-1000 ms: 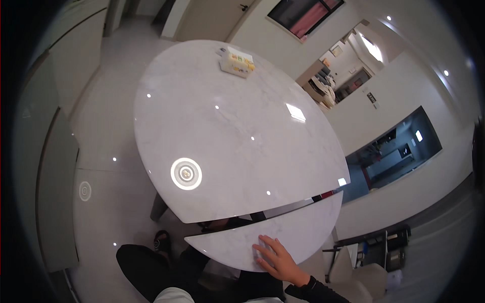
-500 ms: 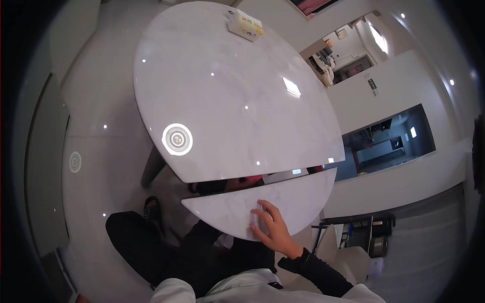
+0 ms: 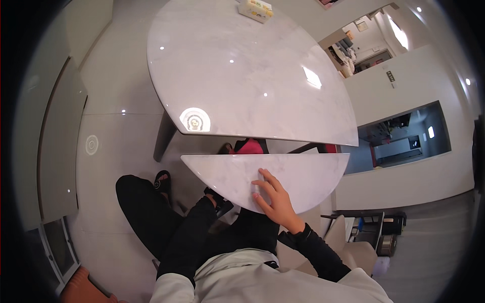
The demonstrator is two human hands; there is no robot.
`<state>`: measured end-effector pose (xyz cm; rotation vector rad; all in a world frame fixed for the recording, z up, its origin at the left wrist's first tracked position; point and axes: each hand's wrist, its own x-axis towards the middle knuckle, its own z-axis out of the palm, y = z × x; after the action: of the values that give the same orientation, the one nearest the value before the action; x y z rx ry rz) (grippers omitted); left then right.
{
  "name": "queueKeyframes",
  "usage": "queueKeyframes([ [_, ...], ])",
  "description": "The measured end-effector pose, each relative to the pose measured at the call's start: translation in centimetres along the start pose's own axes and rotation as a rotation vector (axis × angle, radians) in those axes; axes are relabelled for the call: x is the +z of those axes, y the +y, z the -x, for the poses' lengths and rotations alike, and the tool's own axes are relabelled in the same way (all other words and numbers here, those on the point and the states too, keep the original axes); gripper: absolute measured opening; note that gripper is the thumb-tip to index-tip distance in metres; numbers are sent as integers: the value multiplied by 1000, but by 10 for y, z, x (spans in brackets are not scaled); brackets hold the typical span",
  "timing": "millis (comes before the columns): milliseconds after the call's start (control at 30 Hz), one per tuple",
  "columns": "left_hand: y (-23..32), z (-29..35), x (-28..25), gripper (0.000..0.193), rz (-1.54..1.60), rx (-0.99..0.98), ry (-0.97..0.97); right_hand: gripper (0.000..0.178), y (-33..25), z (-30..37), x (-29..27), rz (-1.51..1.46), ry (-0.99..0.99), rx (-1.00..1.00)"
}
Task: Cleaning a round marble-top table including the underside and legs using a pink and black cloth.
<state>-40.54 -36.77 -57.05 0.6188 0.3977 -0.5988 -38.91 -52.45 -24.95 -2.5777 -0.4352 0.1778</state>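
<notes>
My right hand (image 3: 275, 201) rests on the semicircular leaf (image 3: 308, 177) of a white marble-look table, its fingers spread and bent, fingertips on the glossy top near the curved edge. Nothing shows in its grasp. My left arm, in a black sleeve, reaches down at the left of the leaf. Only a small part of my left hand (image 3: 212, 198) shows, low beside the leaf's curved edge next to something black; its fingers cannot be made out. Across a long gap lies the larger part of the tabletop (image 3: 242, 101), its straight edge facing the leaf.
A tissue pack (image 3: 255, 10) lies on the far tabletop. Beneath it stands a dark table leg (image 3: 165, 136); a pink-red item (image 3: 251, 147) shows through the gap. At right are a beige chair (image 3: 351, 252) and a shelf with things. An orange object (image 3: 83, 287) stands lower left.
The gap between the leaf and the larger tabletop has widened, most at its left end. My right hand stays on the leaf. The view has shifted, and more of my left arm shows.
</notes>
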Motion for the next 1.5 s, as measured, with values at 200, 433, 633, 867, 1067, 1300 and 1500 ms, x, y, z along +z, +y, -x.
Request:
queueKeyframes([
  [200,28,-41,6,32,-2,10,36,39,2,-3,-4,52,-8,-49],
  [433,44,-101,11,32,-53,-47,34,42,14,-14,-13,-44,-75,-33],
  [633,57,-155,27,32,-82,-78,0,43,26,-21,-25,-188,-197,-1],
  [867,72,-184,40,33,-122,-109,-51,42,39,-17,-27,-304,-210,-32],
  [1067,89,-166,45,33,-157,-107,-61,42,45,-15,-28,-344,-197,-84],
  [1300,79,-104,23,33,-187,-127,-40,36,43,4,-20,-269,-76,-154],
  [1500,87,-73,19,33,-204,-90,-67,28,39,45,-6,-312,39,-126],
])
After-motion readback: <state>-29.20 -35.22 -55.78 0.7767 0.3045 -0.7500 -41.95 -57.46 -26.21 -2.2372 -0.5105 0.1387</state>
